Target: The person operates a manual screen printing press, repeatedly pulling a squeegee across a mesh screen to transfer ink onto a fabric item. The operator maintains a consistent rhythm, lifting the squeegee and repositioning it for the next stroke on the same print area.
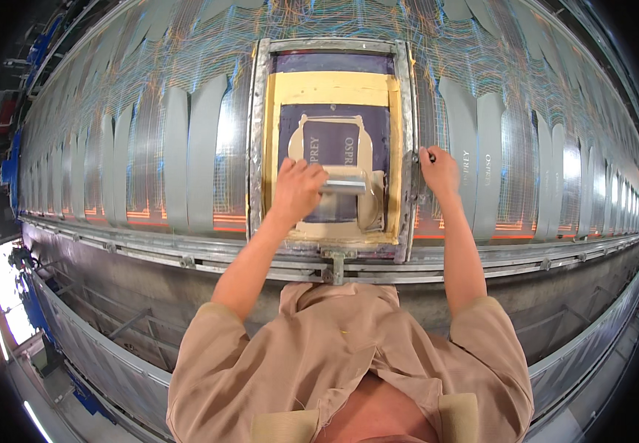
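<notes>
A screen-printing frame (406, 96) with metal sides lies in front of me, its dark purple mesh (334, 111) bordered by yellow tape (327, 88). My left hand (299, 190) is closed around a metal-edged squeegee (346, 186), which lies across the lower half of the mesh. Thick beige ink (369, 213) is heaped by the squeegee's right end and smeared in a rough ring around pale lettering. At the frame's right side, my right hand (441, 171) is closed on a small dark handle (431, 156).
Grey cut fabric pieces (177, 159) lie in rows along the long table on both sides, some on the right bearing pale print. Multicoloured lines cover the surface around them. A metal rail (142, 240) runs along the near edge, with a bracket (332, 266) below the frame.
</notes>
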A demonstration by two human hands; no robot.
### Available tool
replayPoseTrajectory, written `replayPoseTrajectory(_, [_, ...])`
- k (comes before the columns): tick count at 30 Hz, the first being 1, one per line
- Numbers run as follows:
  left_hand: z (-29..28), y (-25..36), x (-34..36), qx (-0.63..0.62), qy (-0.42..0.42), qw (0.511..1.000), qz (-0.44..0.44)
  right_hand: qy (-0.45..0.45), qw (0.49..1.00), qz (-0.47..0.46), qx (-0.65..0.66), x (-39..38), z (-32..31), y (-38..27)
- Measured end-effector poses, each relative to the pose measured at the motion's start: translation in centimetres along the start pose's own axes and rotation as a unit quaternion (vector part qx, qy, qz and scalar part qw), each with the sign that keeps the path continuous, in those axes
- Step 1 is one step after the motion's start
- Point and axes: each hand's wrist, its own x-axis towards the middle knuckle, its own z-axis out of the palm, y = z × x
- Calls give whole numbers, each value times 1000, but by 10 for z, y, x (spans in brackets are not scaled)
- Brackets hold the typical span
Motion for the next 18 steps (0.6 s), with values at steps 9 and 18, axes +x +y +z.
replayPoseTrajectory(9, [-13, -68, 128, -48, -114, 990, -64, -208, 923, -324, -10, 61, -6, -152])
replayPoseTrajectory(18, [5, -71, 120, -53, -131, 986, -86, -208, 912, -324, -139, 65, 42, -156])
